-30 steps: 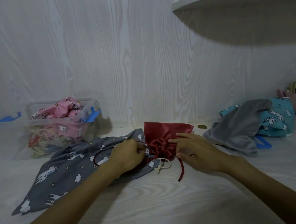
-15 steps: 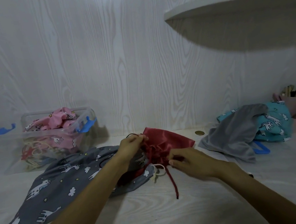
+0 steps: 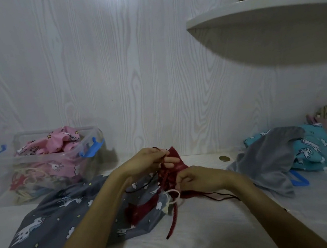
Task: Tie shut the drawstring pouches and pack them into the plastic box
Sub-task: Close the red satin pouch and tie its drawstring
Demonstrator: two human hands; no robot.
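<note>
The red pouch point(image 3: 175, 163) has come up off the tabletop point(image 3: 210, 236) since half a second ago and now hangs between the two hands, just above the grey unicorn-print pouch point(image 3: 53, 214). The left hand point(image 3: 146, 162) has risen and pinches the red cord point(image 3: 166, 184) above the pouch's gathered neck; the right hand point(image 3: 192, 178) stays curled on the neck just below and to the right of it. One cord end dangles lower than before, down to the tabletop. The plastic box point(image 3: 41, 163), left of the red pouch, still holds the pink pouch point(image 3: 57, 143). The grey point(image 3: 268, 165) and teal pouches point(image 3: 310, 148) lie right of it, unmoved.
</note>
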